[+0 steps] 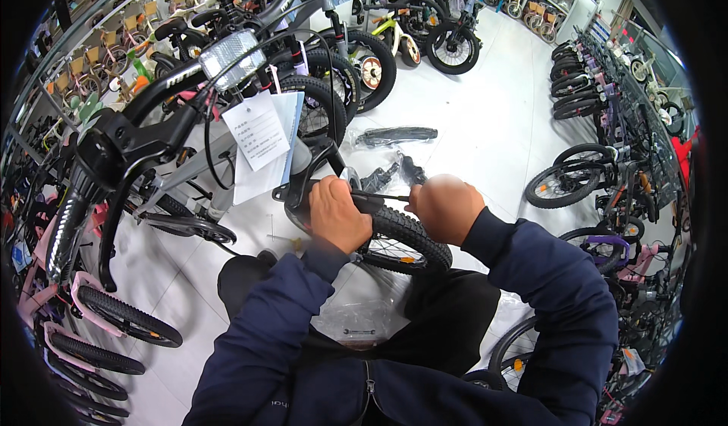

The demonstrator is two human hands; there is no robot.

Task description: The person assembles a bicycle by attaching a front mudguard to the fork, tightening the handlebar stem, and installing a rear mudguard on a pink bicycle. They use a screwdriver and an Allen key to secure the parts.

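A bicycle stands in front of me, its knobby front wheel (402,240) between my knees. My left hand (339,213) is closed round the black front mudguard (302,202) just above the tyre. My right hand (449,210) makes a fist round a screwdriver (390,197); its thin dark shaft points left toward the mudguard near my left fingers. The handle is hidden in the fist, and the tip's exact contact cannot be seen. To the upper left are the black handlebar (144,141), a clear reflector (231,58) and hanging paper tags (262,138).
Beyond the wheel, a plastic-wrapped black part (396,135) and smaller black parts (409,169) lie on the white floor (500,100). A small wrench (359,331) lies on clear plastic between my legs. Rows of bicycles line both sides, including a bicycle wheel (516,354) near my right elbow.
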